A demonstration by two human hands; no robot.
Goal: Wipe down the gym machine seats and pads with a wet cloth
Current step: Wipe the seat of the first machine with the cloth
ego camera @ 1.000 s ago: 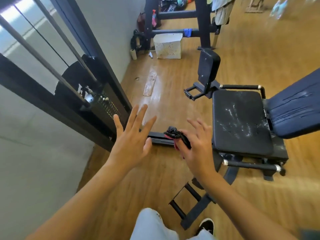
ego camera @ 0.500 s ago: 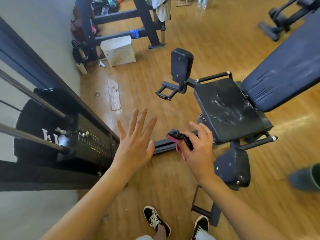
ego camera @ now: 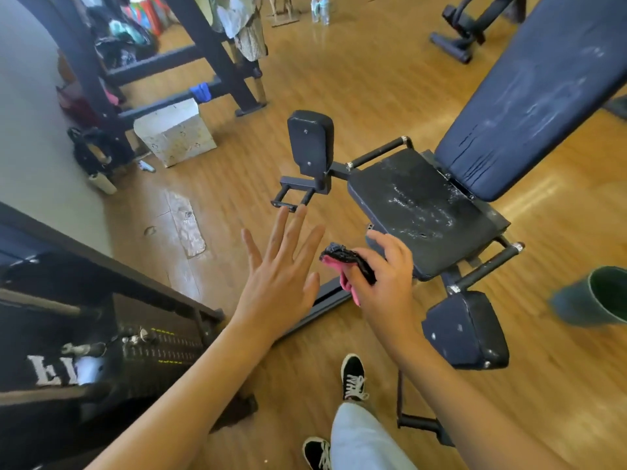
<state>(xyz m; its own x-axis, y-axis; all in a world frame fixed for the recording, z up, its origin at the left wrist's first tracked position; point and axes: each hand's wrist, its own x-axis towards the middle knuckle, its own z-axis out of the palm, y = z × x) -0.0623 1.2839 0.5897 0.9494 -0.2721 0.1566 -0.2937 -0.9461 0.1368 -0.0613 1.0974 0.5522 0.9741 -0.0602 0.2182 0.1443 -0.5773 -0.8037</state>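
Left hand (ego camera: 276, 283) is spread wide; right hand (ego camera: 386, 286) pinches a pink-and-black cloth (ego camera: 346, 259) near the seat (ego camera: 424, 212). I can read just a white "E" (ego camera: 39, 369).

Bright daylight; edges warped (slightly blurred)

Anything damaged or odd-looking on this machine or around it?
Yes. The seat is scuffed, with whitish streaks across its top. The backrest has cracks in its cover along the lower edge. A pale worn patch marks the floor near the wall.
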